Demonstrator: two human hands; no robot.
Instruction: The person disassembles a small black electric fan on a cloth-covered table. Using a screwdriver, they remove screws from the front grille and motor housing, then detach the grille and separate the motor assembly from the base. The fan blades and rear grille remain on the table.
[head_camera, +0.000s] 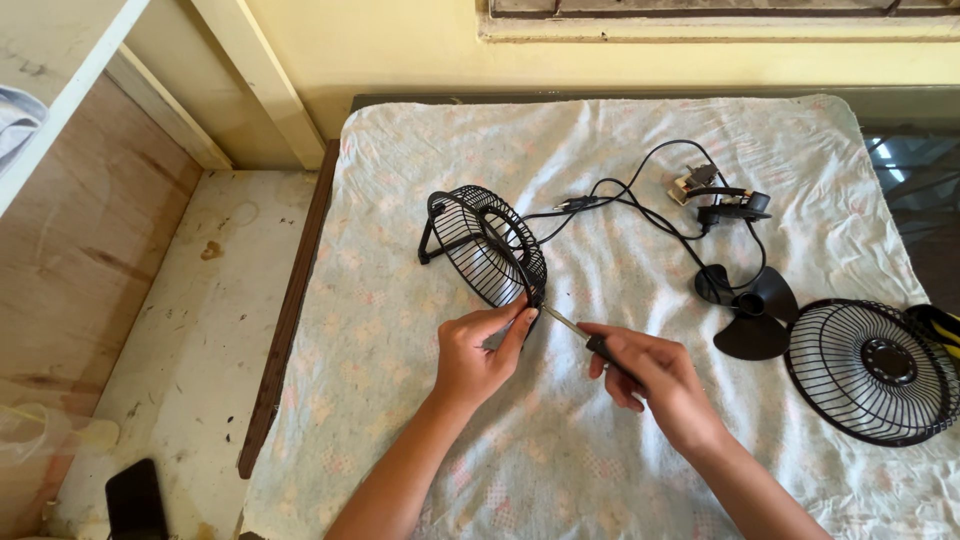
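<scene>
A black wire fan cage on its stand (480, 240) rests tilted on a pale patterned cloth (600, 440). My left hand (478, 355) pinches the cage's lower rim with thumb and fingers. My right hand (650, 375) grips the black handle of a screwdriver (580, 332), whose metal tip points at the rim near my left fingers. A black cable (640, 190) runs from the cage to a small motor part (720, 200).
Black fan blades (755, 310) and a second round wire grille (870, 370) lie at the right. A black-and-yellow object (940, 325) peeks out behind the grille. A dark phone (135, 500) lies on the stained ledge at lower left, below a wooden shelf.
</scene>
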